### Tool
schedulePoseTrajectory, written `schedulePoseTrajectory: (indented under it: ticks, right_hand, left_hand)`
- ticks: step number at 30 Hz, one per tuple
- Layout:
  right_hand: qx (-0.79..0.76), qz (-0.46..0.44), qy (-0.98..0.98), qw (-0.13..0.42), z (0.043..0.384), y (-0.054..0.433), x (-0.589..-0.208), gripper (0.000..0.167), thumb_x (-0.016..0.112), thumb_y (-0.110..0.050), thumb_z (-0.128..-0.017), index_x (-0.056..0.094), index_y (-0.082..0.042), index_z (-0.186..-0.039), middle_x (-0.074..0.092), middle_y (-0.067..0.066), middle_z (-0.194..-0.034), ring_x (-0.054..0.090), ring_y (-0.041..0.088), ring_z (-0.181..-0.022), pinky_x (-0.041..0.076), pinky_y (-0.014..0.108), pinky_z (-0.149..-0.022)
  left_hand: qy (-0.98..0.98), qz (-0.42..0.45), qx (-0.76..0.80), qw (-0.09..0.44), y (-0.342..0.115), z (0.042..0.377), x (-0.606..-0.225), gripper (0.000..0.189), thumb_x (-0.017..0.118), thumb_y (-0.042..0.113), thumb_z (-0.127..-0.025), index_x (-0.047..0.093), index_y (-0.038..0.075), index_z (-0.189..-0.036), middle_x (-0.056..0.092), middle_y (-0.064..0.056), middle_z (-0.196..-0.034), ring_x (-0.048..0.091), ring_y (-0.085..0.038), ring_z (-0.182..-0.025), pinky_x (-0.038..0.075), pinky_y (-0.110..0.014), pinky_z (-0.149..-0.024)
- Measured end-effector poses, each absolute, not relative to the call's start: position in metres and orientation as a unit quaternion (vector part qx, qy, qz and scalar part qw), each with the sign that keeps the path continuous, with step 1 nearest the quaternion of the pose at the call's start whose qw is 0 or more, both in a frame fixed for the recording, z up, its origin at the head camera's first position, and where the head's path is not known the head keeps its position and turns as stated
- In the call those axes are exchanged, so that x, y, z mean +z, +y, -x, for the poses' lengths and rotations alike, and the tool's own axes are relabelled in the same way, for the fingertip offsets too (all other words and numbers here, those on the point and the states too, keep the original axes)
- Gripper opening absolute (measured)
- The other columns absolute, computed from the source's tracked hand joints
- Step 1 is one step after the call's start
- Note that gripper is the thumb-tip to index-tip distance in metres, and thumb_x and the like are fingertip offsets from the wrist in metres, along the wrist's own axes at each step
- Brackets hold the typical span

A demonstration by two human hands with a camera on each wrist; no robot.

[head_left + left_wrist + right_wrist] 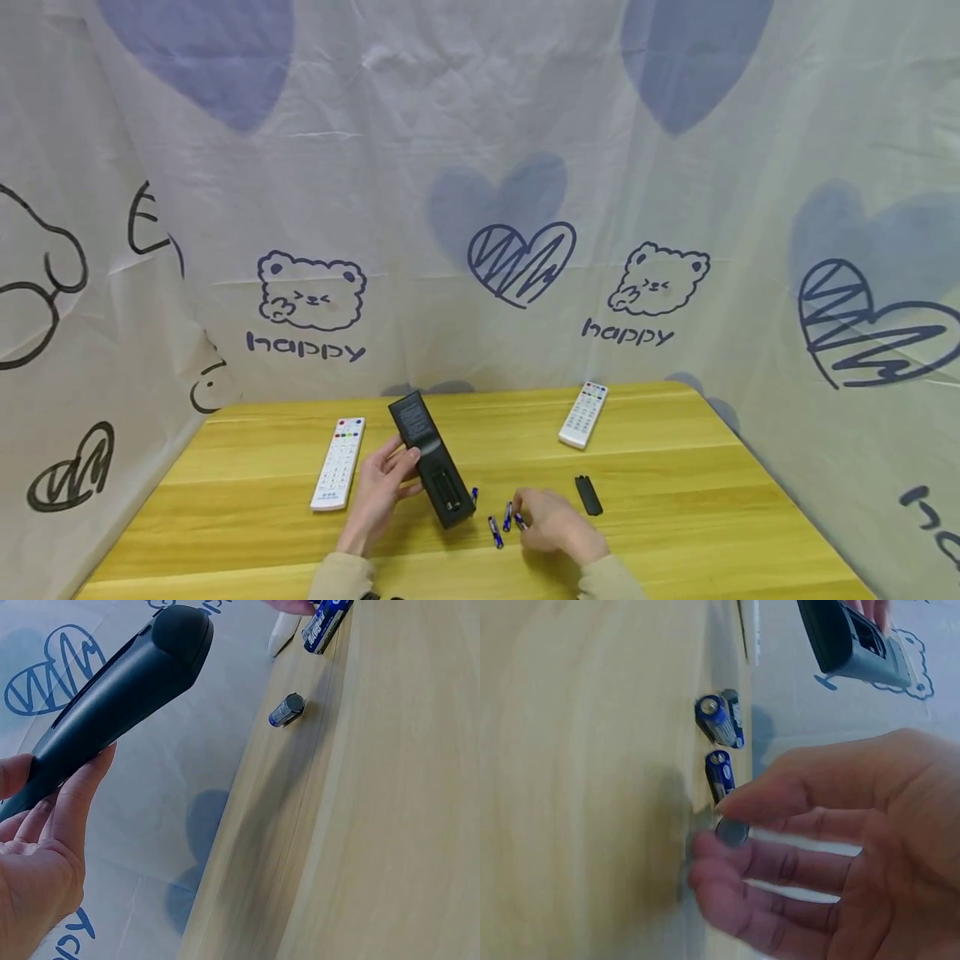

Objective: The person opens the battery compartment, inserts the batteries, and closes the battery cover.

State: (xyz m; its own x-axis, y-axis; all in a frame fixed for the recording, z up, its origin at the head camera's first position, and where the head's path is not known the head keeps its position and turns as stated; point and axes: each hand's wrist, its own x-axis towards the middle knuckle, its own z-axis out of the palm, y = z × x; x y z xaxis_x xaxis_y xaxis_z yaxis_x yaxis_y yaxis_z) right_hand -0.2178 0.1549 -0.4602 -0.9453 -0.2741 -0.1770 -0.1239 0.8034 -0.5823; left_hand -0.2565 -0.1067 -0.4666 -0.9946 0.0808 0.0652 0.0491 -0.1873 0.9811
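Note:
A black remote control (422, 429) is tilted above the table in my left hand (377, 490), thumb on its back and fingers beneath. Its open battery compartment (448, 487) faces me; too little shows to tell what lies inside. Low over the table, my right hand (552, 523) pinches a blue battery (732, 831) between thumb and fingertips, with mostly its flat end visible. Beside that hand lie loose blue batteries: one close to the fingers (507, 517), one nearer me (495, 532), and one partly behind the remote (474, 497).
The black battery cover (588, 495) lies right of my right hand. One white remote (337, 464) rests left of my left hand, another white remote (583, 415) at the back right. A printed cloth (480, 350) hangs behind the wooden table (675, 517).

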Motion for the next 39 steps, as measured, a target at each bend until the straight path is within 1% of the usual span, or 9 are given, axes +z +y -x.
schedulePoseTrajectory:
  ticks: [3, 7, 10, 14, 18, 21, 24, 32, 39]
  right_hand:
    - [-0.325, 0.130, 0.930, 0.113, 0.221, 0.159, -0.458, 0.041, 0.063, 0.009, -0.076, 0.062, -0.009, -0.113, 0.060, 0.005, -0.078, 0.052, 0.016, -0.065, 0.043, 0.025, -0.052]
    - [-0.368, 0.157, 0.913, 0.080, 0.225, 0.162, -0.454, 0.035, 0.062, 0.007, -0.083, 0.060, -0.005, -0.117, 0.062, 0.004, -0.077, 0.053, 0.013, -0.065, 0.042, 0.022, -0.055]
    - [-0.402, 0.170, 0.898, 0.060, 0.228, 0.162, -0.452, 0.031, 0.063, 0.003, -0.088, 0.059, -0.007, -0.117, 0.067, 0.008, -0.082, 0.058, 0.013, -0.069, 0.047, 0.022, -0.059]
    - [-0.456, 0.178, 0.872, 0.023, 0.231, 0.159, -0.451, 0.026, 0.065, 0.000, -0.092, 0.060, -0.008, -0.116, 0.071, 0.015, -0.091, 0.067, 0.022, -0.075, 0.055, 0.024, -0.062]
    - [-0.512, 0.181, 0.839, -0.028, 0.231, 0.152, -0.447, 0.026, 0.066, 0.001, -0.093, 0.062, -0.006, -0.117, 0.071, 0.019, -0.095, 0.073, 0.027, -0.077, 0.063, 0.032, -0.065]
    - [-0.546, 0.194, 0.813, -0.054, 0.231, 0.146, -0.445, 0.027, 0.068, 0.000, -0.093, 0.063, -0.006, -0.118, 0.070, 0.021, -0.097, 0.075, 0.027, -0.079, 0.064, 0.030, -0.068]
    - [-0.559, 0.213, 0.797, -0.077, 0.231, 0.138, -0.444, 0.026, 0.069, -0.002, -0.093, 0.063, -0.005, -0.117, 0.070, 0.022, -0.096, 0.075, 0.027, -0.079, 0.062, 0.022, -0.068]
    - [-0.477, 0.281, 0.812, -0.185, 0.231, 0.118, -0.442, 0.021, 0.073, -0.003, -0.090, 0.066, -0.002, -0.109, 0.077, 0.014, -0.090, 0.074, 0.020, -0.078, 0.063, 0.023, -0.071]
    - [-0.383, 0.304, 0.843, -0.222, 0.229, 0.105, -0.440, 0.016, 0.075, -0.001, -0.087, 0.068, -0.004, -0.101, 0.077, 0.008, -0.080, 0.063, 0.004, -0.063, 0.052, 0.014, -0.056]
  left_hand:
    - [0.636, -0.049, 0.770, 0.010, -0.106, 0.256, -0.466, 0.055, 0.056, 0.012, -0.102, 0.036, -0.005, -0.151, 0.062, -0.028, -0.135, 0.072, -0.006, -0.089, 0.062, -0.025, -0.073]
    - [0.630, -0.046, 0.775, 0.009, -0.104, 0.256, -0.465, 0.056, 0.056, 0.011, -0.102, 0.035, -0.007, -0.151, 0.061, -0.030, -0.134, 0.072, -0.007, -0.088, 0.062, -0.027, -0.074]
    - [0.623, -0.044, 0.781, 0.010, -0.102, 0.256, -0.463, 0.056, 0.055, 0.010, -0.102, 0.035, -0.007, -0.151, 0.063, -0.028, -0.132, 0.072, -0.008, -0.087, 0.062, -0.027, -0.073]
    - [0.615, -0.041, 0.787, 0.013, -0.100, 0.256, -0.461, 0.054, 0.055, 0.010, -0.102, 0.037, -0.005, -0.151, 0.066, -0.026, -0.130, 0.072, -0.009, -0.086, 0.062, -0.027, -0.072]
    - [0.617, -0.043, 0.786, 0.012, -0.097, 0.257, -0.459, 0.054, 0.056, 0.010, -0.102, 0.037, -0.005, -0.150, 0.065, -0.027, -0.130, 0.072, -0.009, -0.087, 0.062, -0.027, -0.072]
    - [0.623, -0.047, 0.781, 0.011, -0.094, 0.257, -0.457, 0.053, 0.056, 0.009, -0.102, 0.038, -0.005, -0.150, 0.065, -0.028, -0.130, 0.073, -0.010, -0.088, 0.062, -0.028, -0.073]
    - [0.630, -0.050, 0.775, 0.011, -0.092, 0.256, -0.454, 0.052, 0.056, 0.009, -0.102, 0.039, -0.004, -0.150, 0.064, -0.030, -0.130, 0.073, -0.011, -0.089, 0.062, -0.028, -0.073]
    - [0.650, -0.064, 0.757, 0.005, -0.084, 0.256, -0.451, 0.053, 0.056, 0.010, -0.102, 0.039, -0.005, -0.150, 0.060, -0.033, -0.135, 0.073, -0.016, -0.094, 0.062, -0.029, -0.074]
    - [0.662, -0.081, 0.745, -0.004, -0.079, 0.258, -0.448, 0.054, 0.056, 0.012, -0.103, 0.038, -0.005, -0.151, 0.058, -0.034, -0.135, 0.074, -0.020, -0.097, 0.064, -0.031, -0.076]
